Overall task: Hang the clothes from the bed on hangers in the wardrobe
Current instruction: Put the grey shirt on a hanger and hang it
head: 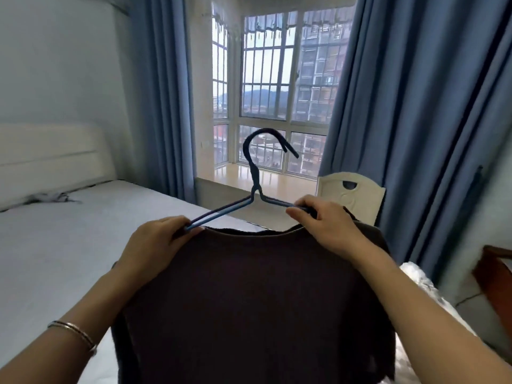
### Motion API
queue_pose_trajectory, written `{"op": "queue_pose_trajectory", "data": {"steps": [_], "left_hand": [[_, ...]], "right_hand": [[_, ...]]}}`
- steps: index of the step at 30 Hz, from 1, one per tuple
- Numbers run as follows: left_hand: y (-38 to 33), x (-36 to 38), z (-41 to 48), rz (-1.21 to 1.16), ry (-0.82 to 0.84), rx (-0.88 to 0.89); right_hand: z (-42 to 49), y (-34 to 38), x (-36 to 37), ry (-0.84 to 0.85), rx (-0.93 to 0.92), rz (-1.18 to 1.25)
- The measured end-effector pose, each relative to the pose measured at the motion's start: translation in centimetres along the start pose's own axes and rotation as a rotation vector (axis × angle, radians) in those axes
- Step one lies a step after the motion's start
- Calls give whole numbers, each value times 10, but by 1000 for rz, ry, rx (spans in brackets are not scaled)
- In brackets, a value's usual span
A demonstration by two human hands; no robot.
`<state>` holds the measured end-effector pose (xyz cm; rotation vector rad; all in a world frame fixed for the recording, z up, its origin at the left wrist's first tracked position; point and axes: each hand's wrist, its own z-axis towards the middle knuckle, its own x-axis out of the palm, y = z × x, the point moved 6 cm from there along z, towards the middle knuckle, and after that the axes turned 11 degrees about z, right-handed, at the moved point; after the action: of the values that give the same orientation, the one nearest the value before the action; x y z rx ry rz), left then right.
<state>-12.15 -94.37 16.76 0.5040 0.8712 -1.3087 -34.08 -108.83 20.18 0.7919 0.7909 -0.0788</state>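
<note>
I hold a dark brown shirt (255,303) up in front of me, its neckline at the top. A dark blue hanger (256,176) sticks out of the neck opening, hook upward. My left hand (158,242) grips the shirt's left shoulder together with the hanger's left arm. My right hand (324,220) pinches the hanger's right arm at the shirt's right shoulder. The hanger's ends are hidden inside the shirt. A grey garment (52,198) lies crumpled on the bed (55,245) near the headboard. No wardrobe is in view.
A white headboard (52,153) stands at the left. Blue curtains (415,106) frame a barred window (271,87) with a sill ahead. A cream chair back (352,192) stands behind the shirt. A wooden piece of furniture (496,275) is at the right edge.
</note>
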Motion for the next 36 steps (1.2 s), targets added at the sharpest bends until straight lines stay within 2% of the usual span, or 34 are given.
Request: {"op": "queue_pose_trajectory", "data": {"steps": [4,7,10,17,22,25,30,36], "left_hand": [[10,-20,32,109,-173,-55],[23,-24,54,187,-242,-77],[46,-23,71,256,-270,-102],[114,-1,106,373,-341,-125],[168,8,138,413,-363,-233],[202,29,148,376,-299,-346],[266,120,111,305,28,-595],[325,208,78,241,230,-780]], "right_hand": [[56,-2,-3,50,-153,-77],[93,-10,7,102,-205,-301],[131,-22,23,49,-251,-413],[224,-32,94,-31,-390,-325],[303,-15,138,-58,-491,-241],[342,-18,179,-13,-510,-185],[359,-72,291,295,-499,-253],[375,-128,411,638,-472,-261]]}}
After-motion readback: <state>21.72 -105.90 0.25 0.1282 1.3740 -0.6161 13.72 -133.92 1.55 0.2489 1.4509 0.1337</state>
